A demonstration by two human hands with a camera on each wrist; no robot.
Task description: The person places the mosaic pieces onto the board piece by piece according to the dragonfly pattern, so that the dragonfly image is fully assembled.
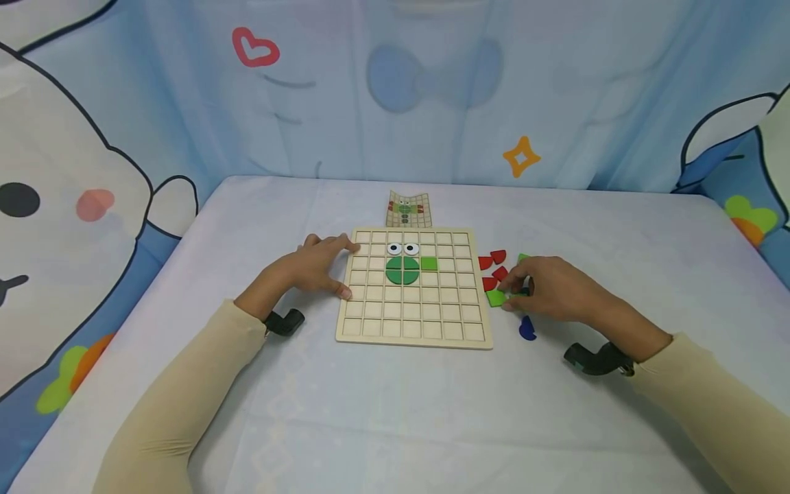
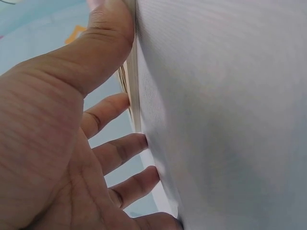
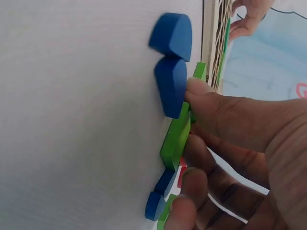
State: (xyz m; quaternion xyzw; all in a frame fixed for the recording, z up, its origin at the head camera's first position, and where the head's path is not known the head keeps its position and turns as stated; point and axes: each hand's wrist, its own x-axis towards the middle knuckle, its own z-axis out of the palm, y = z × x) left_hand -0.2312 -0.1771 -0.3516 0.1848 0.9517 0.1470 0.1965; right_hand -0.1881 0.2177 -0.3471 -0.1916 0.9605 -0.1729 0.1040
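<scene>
The right hand [image 1: 553, 289] (pinching or not, I can't tell) could brush and scatter crowded tiles [image 1: 496, 298]; the left hand [image 1: 313, 264] is spread wide.

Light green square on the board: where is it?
Head view: the light green square sits on the grid board, just right of the dark green circle.

green piece [image 1: 523, 256] partly hidden, sleeves [image 1: 185, 405] cut off

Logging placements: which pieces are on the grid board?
Two eyes, four dark green quarters and one light green square. The grid board hides whatever lies beneath it.
</scene>
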